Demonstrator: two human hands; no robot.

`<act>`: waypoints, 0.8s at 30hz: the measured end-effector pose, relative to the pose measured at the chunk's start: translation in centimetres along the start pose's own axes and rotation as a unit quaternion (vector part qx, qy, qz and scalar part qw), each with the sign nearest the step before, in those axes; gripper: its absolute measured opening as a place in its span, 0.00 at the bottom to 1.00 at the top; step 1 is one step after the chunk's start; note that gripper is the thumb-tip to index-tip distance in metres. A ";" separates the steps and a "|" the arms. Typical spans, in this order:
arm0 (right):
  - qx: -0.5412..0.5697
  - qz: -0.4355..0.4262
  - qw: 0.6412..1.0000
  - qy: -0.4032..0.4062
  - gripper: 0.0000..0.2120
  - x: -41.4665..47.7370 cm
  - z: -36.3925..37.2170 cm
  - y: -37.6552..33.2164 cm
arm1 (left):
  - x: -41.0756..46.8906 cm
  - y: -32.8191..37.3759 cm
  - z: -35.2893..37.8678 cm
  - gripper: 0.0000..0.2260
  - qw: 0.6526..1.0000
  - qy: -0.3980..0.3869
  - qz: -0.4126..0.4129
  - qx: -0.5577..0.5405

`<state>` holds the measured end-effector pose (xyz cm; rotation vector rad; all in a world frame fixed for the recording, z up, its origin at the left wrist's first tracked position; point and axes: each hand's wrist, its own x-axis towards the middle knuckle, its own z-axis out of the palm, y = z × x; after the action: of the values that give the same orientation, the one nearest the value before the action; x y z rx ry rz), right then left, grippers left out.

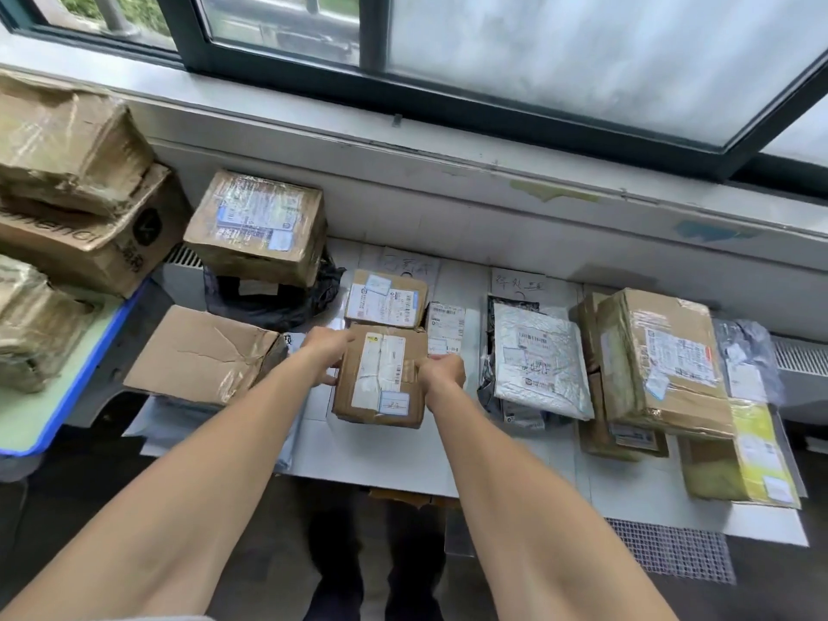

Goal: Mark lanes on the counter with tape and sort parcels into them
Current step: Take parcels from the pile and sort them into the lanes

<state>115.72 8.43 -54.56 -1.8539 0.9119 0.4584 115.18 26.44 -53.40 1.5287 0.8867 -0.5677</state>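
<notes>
**A:** Where is the parcel being handled?

**B:** The small brown box [381, 374] is in the middle of the white counter [390, 459], between both hands; the left hand [325, 351] has its fingers curled round the box's left side; the right hand [441, 374] grips the right edge, thumb on top.

**A:** Is it down on the counter or lifted?

**B:** Hard to say from this angle; its near edge may be just clear of the surface.

**A:** What lies around it?

**B:** Just behind it, touching, is a second labelled box [385, 298]; to the right of that lies a flat white parcel [445, 327]; a handwritten left sign [405, 262] lies at the back, near the wall.

**A:** And further right?

**B:** A right sign [517, 282] lies behind a silver padded bag [540, 365], which rests on dark bags; next comes a big taped box [663, 360] stacked on flatter ones; a yellow-green box [739, 454] and a grey bag [743, 347] lie at the far end.

**A:** And the left side?

**B:** A crushed flat box [201, 351] lies just beside the left hand; behind it a black bag [269, 298] carries a cube-shaped box [257, 226]; a stack of worn boxes [76, 172] stands on a blue-edged table [45, 396].
</notes>
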 end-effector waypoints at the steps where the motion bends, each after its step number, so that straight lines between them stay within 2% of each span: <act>1: -0.007 -0.001 1.000 -0.008 0.08 0.0 0.1 0.3 | 0.1 -0.1 -0.1 0.09 1.000 -0.001 0.001 0.005; 3: -0.014 0.002 1.000 -0.018 0.10 0.3 0.3 0.9 | 0.3 -0.2 -0.2 0.09 1.000 0.000 0.002 0.015; 7: -0.011 0.013 1.000 -0.018 0.03 0.7 1.0 1.7 | 0.7 -0.3 -0.4 0.07 1.000 -0.011 -0.005 0.026; 12: -0.006 0.017 1.000 -0.009 0.13 1.5 2.0 2.4 | 1.8 -0.9 0.1 0.10 0.999 -0.010 -0.008 0.035; 17: -0.017 -0.010 1.000 0.001 0.14 1.5 2.8 2.9 | 2.9 -1.3 -0.1 0.10 0.999 0.001 0.002 0.032; 24: -0.107 -0.078 0.991 -0.002 0.18 0.4 3.5 2.5 | 3.0 -0.4 -0.7 0.08 0.998 0.024 0.027 0.060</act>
<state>114.37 10.81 -57.97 -2.1006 0.7309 0.4784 116.51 27.80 -55.92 1.6760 0.8573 -0.5554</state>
